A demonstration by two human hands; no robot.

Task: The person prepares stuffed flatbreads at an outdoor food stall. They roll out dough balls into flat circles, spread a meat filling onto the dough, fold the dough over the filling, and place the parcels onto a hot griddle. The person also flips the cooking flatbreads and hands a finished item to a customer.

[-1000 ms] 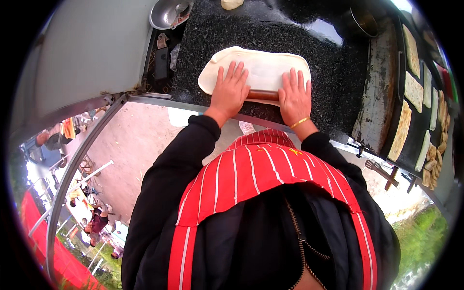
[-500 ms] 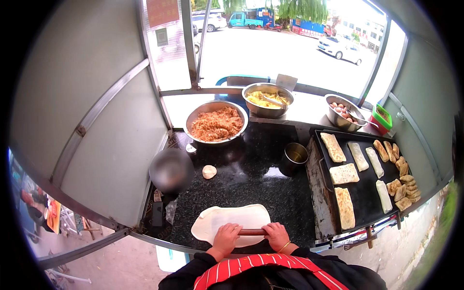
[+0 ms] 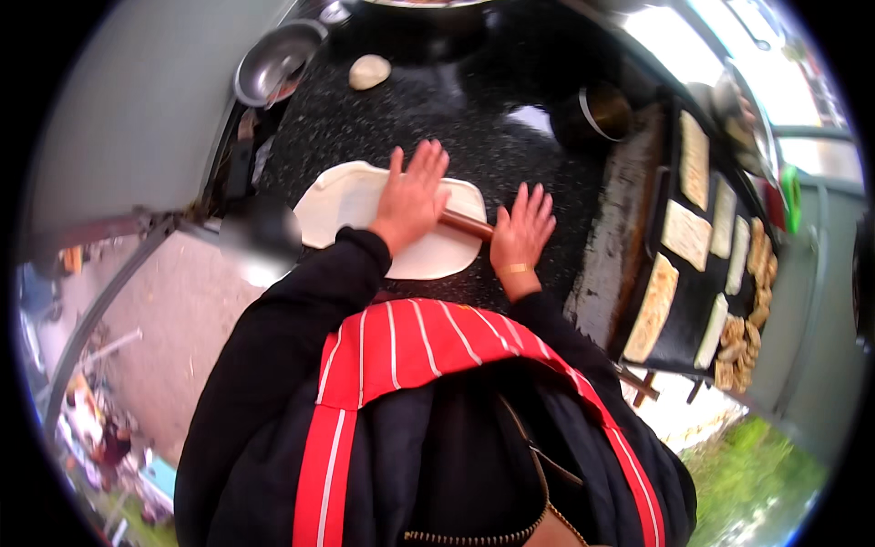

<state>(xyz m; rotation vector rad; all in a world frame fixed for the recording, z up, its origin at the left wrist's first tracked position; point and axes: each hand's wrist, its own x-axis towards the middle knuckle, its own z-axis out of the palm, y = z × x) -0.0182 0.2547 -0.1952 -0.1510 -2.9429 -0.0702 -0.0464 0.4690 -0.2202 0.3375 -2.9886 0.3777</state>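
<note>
A flat, pale sheet of dough (image 3: 346, 205) lies on the black speckled counter (image 3: 474, 128). A brown wooden rolling pin (image 3: 467, 224) rests across it. My left hand (image 3: 412, 196) presses flat on the pin over the dough, fingers spread. My right hand (image 3: 521, 232) presses flat on the pin's right end, just off the dough's edge, with a gold band at the wrist. Most of the pin is hidden under my palms.
A small dough ball (image 3: 369, 71) and a steel bowl (image 3: 273, 64) sit at the far left. A dark metal cup (image 3: 603, 114) stands right of centre. A black griddle (image 3: 679, 301) on the right holds several flat rectangular breads (image 3: 685, 232) and browned pieces.
The view has swung down from the window and street to the counter. My hands and the pin have rolled further out over the dough, which lies more to my left.
</note>
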